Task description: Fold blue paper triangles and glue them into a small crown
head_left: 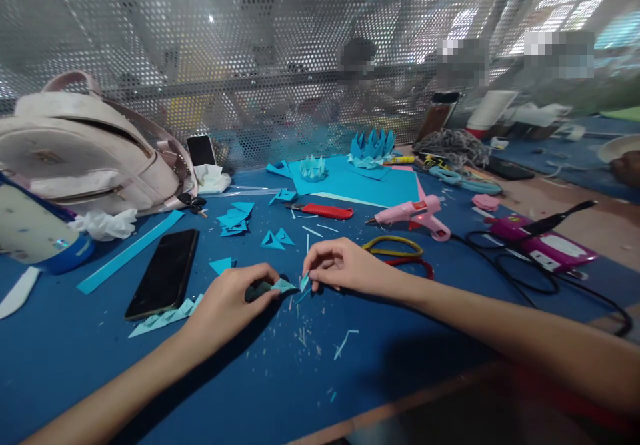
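My left hand [235, 293] pinches the end of a light-blue folded paper strip [284, 285] just above the blue table. The strip's pointed pieces run back under that hand toward a row of folded triangles [167, 316], though whether they are joined is hidden by my wrist. Between the fingertips of my right hand [345, 266] is a small folded paper piece [305, 281], close beside the tip of the strip. Loose folded blue triangles [277, 238] and a pile of blue paper pieces [235, 218] lie beyond my hands.
A black phone [164, 273] lies left. Beyond my hands are a red utility knife [325, 211], a pink glue gun [413, 217] and yellow-and-red-handled scissors [400, 248]. Folded paper crowns [373, 146] stand on blue sheets [390, 188]. A purple power strip [545, 245] and black cable [493, 258] lie right.
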The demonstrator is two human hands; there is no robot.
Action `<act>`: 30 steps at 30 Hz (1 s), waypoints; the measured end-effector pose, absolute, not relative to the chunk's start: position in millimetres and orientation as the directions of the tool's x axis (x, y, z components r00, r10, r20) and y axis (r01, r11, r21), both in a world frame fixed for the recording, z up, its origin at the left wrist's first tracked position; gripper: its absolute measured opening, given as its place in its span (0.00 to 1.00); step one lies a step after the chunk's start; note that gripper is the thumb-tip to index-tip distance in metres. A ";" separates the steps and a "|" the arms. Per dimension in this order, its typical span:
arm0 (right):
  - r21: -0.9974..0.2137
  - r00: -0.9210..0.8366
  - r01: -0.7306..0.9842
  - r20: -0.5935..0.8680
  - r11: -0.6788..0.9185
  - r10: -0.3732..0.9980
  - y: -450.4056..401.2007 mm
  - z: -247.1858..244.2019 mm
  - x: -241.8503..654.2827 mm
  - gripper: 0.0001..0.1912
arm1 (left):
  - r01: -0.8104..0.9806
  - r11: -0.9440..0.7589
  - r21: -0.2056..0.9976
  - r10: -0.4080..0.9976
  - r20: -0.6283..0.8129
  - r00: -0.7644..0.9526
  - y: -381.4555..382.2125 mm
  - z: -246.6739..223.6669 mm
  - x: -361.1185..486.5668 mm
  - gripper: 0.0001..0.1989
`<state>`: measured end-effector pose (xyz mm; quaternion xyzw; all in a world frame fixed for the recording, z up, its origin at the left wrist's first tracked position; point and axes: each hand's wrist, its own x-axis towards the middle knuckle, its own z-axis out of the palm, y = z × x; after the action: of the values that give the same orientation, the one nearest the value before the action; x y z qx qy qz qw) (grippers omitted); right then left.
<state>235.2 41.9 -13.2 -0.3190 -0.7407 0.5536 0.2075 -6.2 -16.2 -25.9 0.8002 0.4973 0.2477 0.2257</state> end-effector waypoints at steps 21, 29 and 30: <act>-0.893 -0.593 0.280 0.128 0.352 0.795 30.1 -14.5 232.1 0.07 | 0.633 -0.253 0.732 0.956 0.088 0.280 -19.1 -19.5 -0.4 0.10; -0.823 -0.635 0.281 0.227 0.494 0.739 31.7 -14.6 232.6 0.03 | 0.638 -0.196 0.744 0.965 0.032 0.258 -19.8 -15.8 1.1 0.13; -0.824 -0.639 0.277 0.226 0.495 0.735 31.9 -13.7 233.0 0.03 | 0.636 -0.195 0.747 0.965 0.029 0.262 -20.0 -15.4 1.2 0.13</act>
<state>233.0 31.9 -13.7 -0.3105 -0.8146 0.3951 0.2896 1.2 -20.0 -15.4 0.7283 0.5495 0.2592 0.3171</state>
